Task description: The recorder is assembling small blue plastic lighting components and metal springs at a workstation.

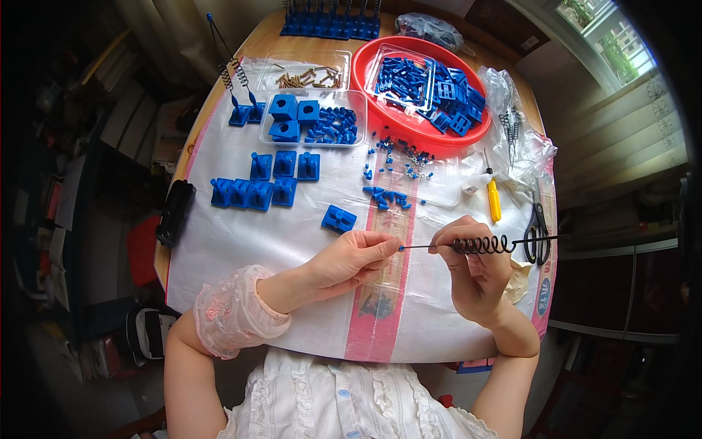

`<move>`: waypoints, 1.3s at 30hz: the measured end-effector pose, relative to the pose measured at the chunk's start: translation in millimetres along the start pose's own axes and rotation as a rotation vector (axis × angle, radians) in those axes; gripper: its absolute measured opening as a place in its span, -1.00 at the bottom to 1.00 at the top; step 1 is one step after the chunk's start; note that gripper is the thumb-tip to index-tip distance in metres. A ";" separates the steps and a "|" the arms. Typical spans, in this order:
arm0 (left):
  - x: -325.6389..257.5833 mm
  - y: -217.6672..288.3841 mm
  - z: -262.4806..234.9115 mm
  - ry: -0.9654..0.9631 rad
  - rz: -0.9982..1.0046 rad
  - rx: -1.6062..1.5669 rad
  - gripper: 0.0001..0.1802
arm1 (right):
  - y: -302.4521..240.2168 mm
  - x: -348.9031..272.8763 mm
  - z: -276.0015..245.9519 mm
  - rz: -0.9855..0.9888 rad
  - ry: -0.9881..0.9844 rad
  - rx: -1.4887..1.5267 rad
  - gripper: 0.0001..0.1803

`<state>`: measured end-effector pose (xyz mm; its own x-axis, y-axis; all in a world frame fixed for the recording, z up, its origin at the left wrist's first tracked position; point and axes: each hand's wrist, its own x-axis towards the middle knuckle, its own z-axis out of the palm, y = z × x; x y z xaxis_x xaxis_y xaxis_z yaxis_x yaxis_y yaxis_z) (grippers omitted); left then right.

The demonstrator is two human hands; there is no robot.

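Both pinch closed: left hand (345, 265) on blue tip (401, 248), right hand (479, 284) on black spring (482, 245) (sideways).

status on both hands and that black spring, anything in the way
Right hand holding black spring. Left hand pinching blue tip at one end. Spring's other end crosses scissors in view; contact unclear.

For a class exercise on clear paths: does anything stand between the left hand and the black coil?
Only the right hand, holding the left end of the black coil. From there a thin rod runs bare to a small blue tip at the left hand. No loose part lies between.
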<state>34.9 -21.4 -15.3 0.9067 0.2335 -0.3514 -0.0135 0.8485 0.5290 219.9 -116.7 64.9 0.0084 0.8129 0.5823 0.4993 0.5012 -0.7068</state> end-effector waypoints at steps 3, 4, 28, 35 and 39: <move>-1.0 0.7 1.0 0.008 -0.002 0.001 -0.80 | -1.9 2.2 -1.8 -0.012 0.028 0.024 -0.81; -0.9 1.0 1.4 0.009 -0.005 0.001 -0.81 | -2.2 2.4 -2.2 -0.015 0.040 0.030 -0.81; 0.5 -3.4 -2.9 -0.012 0.022 -0.010 -0.78 | -0.3 -1.2 6.8 -0.003 -0.026 -0.018 -0.73; 1.2 -4.4 0.3 0.016 0.028 -0.026 -0.74 | 0.2 -3.5 12.7 -0.004 0.023 -0.009 -0.73; 1.7 -4.7 -2.2 0.005 0.015 -0.007 -0.77 | 0.3 -3.2 10.8 0.044 0.011 -0.019 -0.75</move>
<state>35.6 -23.9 -20.1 0.9044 0.2481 -0.3472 -0.0295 0.8481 0.5291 210.7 -116.0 58.5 0.0404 0.8305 0.5555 0.5144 0.4593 -0.7242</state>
